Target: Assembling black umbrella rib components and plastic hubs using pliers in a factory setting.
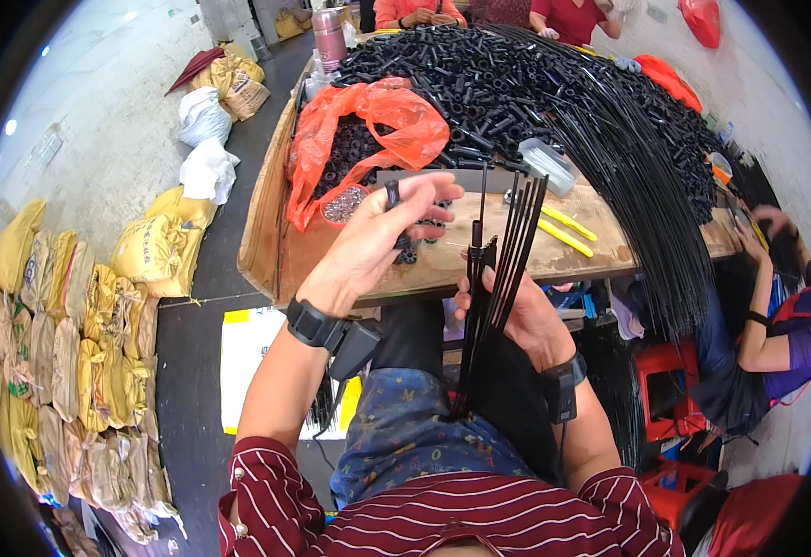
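My right hand (537, 323) is closed round a bundle of thin black rods (519, 243), which stand nearly upright and fan apart at the top. A thicker black tubular piece (475, 265) stands on one of the rods, at the left of the bundle. My left hand (377, 237) is raised over the table edge with its fingers stretched out toward the rods, and I see nothing in it. One of its fingers has a black ring (392, 193) round it. Just beyond that hand, small black ring-shaped parts (409, 251) lie on the wooden table (312, 269).
Black tubular parts (480, 84) are heaped across the table, with long black rods (628, 176) hanging over its right edge. Nearby are a red plastic bag (428, 130), a dish of small metal parts (343, 204), yellow-handled pliers (563, 237) and a clear box (546, 167). A co-worker's hand (752, 243) is at right.
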